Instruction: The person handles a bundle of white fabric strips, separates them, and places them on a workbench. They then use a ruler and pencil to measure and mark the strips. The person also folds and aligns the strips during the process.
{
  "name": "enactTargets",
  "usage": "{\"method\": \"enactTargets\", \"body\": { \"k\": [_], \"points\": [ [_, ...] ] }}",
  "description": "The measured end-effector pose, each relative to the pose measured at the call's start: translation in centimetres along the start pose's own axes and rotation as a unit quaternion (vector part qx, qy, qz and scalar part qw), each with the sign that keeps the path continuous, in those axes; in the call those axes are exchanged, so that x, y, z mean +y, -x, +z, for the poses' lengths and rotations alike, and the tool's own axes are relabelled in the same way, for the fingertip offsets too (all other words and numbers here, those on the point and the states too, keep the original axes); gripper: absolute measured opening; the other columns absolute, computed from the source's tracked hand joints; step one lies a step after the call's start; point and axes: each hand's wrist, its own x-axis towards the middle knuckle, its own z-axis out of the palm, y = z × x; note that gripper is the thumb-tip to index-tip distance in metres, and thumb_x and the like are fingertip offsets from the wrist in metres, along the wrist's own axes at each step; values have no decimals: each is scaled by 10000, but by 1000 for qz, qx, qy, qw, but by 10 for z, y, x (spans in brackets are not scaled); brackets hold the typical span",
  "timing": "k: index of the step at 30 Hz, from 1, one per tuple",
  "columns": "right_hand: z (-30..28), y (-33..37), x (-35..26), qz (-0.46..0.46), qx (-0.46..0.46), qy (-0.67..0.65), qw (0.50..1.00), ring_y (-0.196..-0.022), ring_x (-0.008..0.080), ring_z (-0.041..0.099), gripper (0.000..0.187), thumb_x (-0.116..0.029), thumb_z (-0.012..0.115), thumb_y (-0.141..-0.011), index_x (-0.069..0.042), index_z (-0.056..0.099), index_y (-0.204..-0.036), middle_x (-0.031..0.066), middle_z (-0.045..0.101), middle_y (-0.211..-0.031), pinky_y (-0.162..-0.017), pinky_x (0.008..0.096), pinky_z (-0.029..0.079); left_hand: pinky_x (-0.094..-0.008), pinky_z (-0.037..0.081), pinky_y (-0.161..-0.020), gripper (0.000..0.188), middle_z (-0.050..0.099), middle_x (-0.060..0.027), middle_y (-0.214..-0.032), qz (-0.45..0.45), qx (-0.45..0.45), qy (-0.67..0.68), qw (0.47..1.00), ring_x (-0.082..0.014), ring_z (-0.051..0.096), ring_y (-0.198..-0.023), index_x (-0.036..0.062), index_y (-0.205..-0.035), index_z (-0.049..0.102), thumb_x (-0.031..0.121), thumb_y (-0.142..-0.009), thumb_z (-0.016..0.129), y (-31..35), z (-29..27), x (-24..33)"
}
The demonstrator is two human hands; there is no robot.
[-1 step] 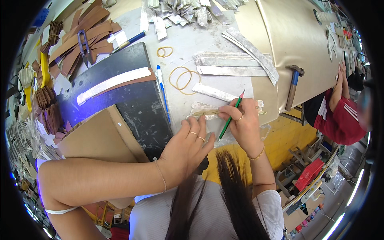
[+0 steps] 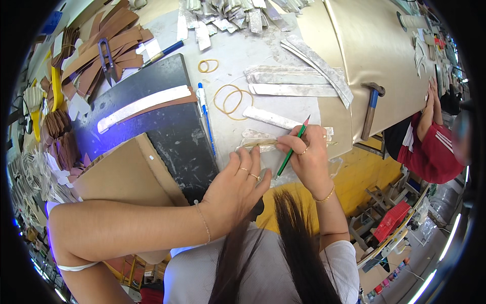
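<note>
A green pencil is held in my right hand, tucked between the fingers with its dark red tip pointing up and away. The thumb and forefinger of that hand pinch together at a thin yellowish band lying over a short whitish strip bundle. My left hand rests beside it with fingers partly spread, fingertips down on the bundle's near left end. Just beyond the hands lies a single white strip. What lies under the fingertips is hidden.
Rubber bands and a blue-white pen lie left of the strips, beside a black slab. Stacked pale strips lie farther off. A hammer is at the right, thread snips at the far left. Another person's arm is at right.
</note>
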Motion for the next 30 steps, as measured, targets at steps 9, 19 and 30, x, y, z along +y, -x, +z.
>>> {"method": "enactTargets", "body": {
  "k": [9,19,30],
  "points": [
    [10,1,10,-54,57,-24,997,-768,229,556,356,-3,820,-662,-137,683,-962,35,631,-892,-741,358,416,-450,434,-978,406,579,-252,-1233,17,38,38,998,-380,552,-1149,21,-1214,589,218,-859,583,-7,-14,-3],
    [8,-3,0,20,-5,5,1000,-823,233,554,361,-28,777,-741,-156,718,-1073,32,580,-866,-761,366,406,-424,471,-895,427,580,-212,-1084,-154,90,261,949,-380,571,-998,-72,-1209,546,-10,-788,573,-30,-16,-46],
    [11,4,7,-39,32,-5,999,-796,191,550,295,-41,736,-712,-155,705,-982,-3,564,-878,-778,369,381,-429,532,-828,210,697,-227,-942,-180,108,462,862,-377,679,-888,-26,-1040,694,33,-901,547,-45,-3,-63]
  ]
}}
